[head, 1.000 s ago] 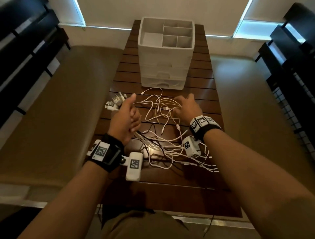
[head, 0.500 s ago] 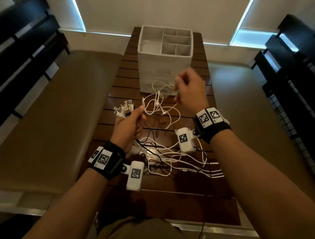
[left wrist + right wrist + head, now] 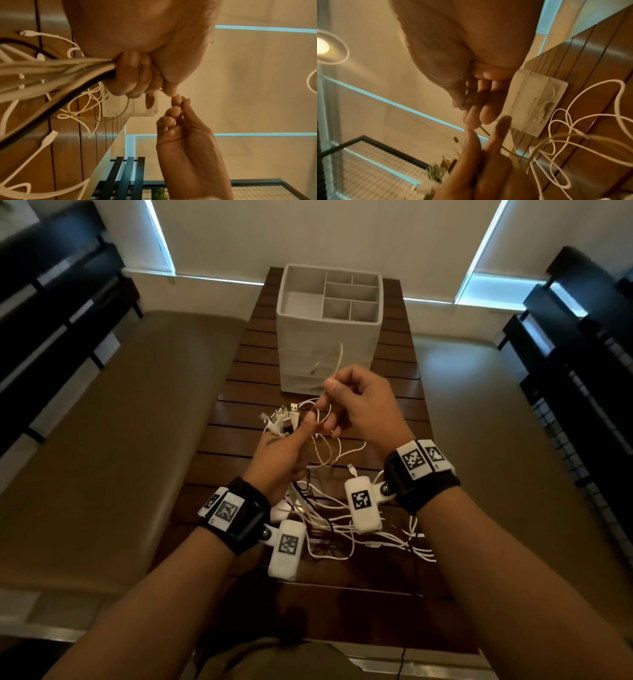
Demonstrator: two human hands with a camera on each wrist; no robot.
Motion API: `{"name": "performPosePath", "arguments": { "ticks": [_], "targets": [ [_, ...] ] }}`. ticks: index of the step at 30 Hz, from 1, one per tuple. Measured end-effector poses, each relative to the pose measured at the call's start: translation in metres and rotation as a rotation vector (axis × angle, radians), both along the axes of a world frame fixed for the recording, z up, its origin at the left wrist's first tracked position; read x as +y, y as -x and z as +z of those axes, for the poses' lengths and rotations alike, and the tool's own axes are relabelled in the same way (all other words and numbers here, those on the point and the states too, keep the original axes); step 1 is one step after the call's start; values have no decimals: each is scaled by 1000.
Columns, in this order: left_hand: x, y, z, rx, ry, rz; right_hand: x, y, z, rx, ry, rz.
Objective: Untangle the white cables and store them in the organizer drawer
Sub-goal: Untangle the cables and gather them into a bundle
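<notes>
While a tangle of white cables (image 3: 329, 508) lies spread on the near half of the dark slatted wooden surface (image 3: 404, 412), the person holds part of it up between both hands. The left hand (image 3: 279, 460) is raised just above the surface with its lower fingers (image 3: 130, 78) curled tightly round a thick bundle of cables, one black cord among them; a cluster of plug ends (image 3: 282, 419) fans out past its knuckles, and its thumb points up toward the other hand. The right hand (image 3: 356, 402) is raised a little higher and just beside it, wrist bent, thumb and forefinger pinching a single thin cable (image 3: 337, 361) whose free end arcs upward and droops in front of the organizer; the remaining fingers are loosely curled. The fingertips of the two hands nearly meet. Loose loops of cable hang from the hands to the pile below. The white organizer (image 3: 329, 337) stands farther back on the same surface, its open top divided into compartments, its front drawers closed. Both forearms reach in from the bottom of the head view, each wearing a black wrist strap (image 3: 421, 481) with white marker blocks. Beige benches (image 3: 113, 440) flank the surface.
</notes>
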State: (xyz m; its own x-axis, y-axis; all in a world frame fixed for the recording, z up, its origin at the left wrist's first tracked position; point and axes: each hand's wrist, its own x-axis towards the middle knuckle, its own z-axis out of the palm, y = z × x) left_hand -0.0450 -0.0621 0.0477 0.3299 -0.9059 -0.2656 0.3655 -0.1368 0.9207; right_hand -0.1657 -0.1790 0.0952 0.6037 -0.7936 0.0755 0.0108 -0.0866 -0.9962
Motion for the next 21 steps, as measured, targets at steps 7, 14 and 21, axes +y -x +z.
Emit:
{"name": "performPosePath", "arguments": {
  "ticks": [7, 14, 21],
  "targets": [
    [-34, -34, -22, 544, 92, -28, 13, 23, -5, 136, 39, 77],
    [-38, -53, -36, 609, 19, 21, -27, 55, -26, 361, 69, -457],
    [-37, -37, -33, 450, -31, 111, -8, 33, -26, 678, 499, -537]
  ]
}}
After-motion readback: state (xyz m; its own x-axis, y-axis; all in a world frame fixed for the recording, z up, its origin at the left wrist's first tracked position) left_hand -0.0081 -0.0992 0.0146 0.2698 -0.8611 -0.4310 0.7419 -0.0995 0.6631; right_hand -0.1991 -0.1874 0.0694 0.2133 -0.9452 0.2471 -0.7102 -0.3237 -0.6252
